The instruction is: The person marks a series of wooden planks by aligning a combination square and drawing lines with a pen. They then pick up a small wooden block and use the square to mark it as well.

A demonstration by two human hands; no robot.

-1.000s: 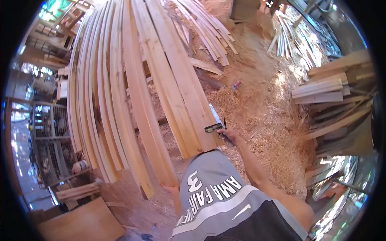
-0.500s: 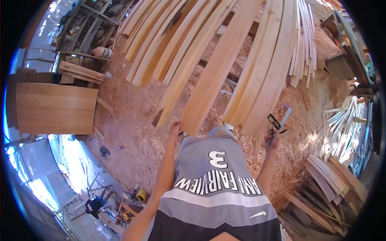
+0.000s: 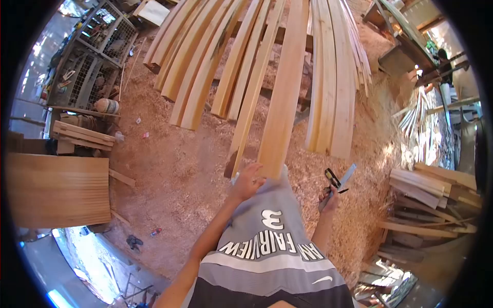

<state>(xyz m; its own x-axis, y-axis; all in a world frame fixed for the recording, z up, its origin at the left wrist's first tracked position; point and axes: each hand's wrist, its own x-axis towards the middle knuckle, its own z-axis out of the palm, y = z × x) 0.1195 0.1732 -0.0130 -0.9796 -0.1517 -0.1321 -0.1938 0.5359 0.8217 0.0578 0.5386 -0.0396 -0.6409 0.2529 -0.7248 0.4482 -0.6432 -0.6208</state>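
Note:
My left hand (image 3: 250,180) is at the near end of a wide plank (image 3: 281,123), by its left edge, fingers apart and not wrapped round the wood. A narrower board (image 3: 246,123) with a dark patch at its end lies just left of that plank. Out to the right, my right hand (image 3: 328,200) is closed round a tool with a black and yellow body (image 3: 333,178) and a flat pale blade (image 3: 348,175). Its exact kind I cannot tell. Right of the wide plank lie more long boards (image 3: 331,102), their near ends short of my right hand.
Several more boards (image 3: 205,66) fan out at the upper left. Wood shavings (image 3: 179,169) cover the ground. A wooden panel (image 3: 56,190) stands at the left, below wire-mesh cages (image 3: 102,36). Stacked offcuts (image 3: 421,190) lie at the right, and a workbench (image 3: 405,51) stands upper right.
My left hand has shifted from the plank's end corner up onto its end, fingers now spread. The view has turned; the right hand still holds the tool.

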